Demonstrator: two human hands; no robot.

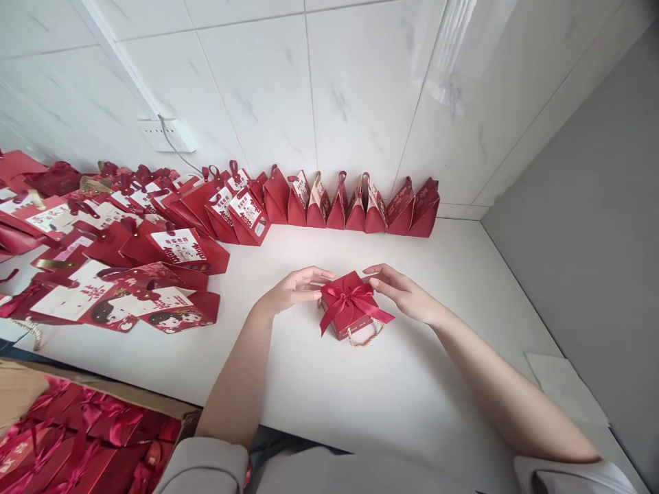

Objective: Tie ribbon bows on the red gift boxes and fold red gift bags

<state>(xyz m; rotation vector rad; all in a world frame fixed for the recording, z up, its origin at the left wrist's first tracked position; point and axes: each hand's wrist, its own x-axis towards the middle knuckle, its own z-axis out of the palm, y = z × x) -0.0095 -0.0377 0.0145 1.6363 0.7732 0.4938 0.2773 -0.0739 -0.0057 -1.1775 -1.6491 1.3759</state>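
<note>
A small red gift box [346, 321] rests on the white table in front of me, a red satin ribbon bow [351, 297] tied across its top. From its near side a twisted cream rope handle [366, 339] hangs out onto the table. At the box's left side is my left hand [300, 287], fingers stretched toward it and thumb near its edge. My right hand [400, 291] is on the other side, fingers apart, thumb near the bow. Neither hand wraps around the box; whether the fingertips touch it is hard to tell.
Red triangular gift boxes [340, 209] stand in a row along the tiled wall [268, 89]. Many more red boxes [175, 250] crowd the table's left. A cardboard carton [118, 391] of ribboned red boxes sits at lower left. A grey panel [581, 206] borders the right.
</note>
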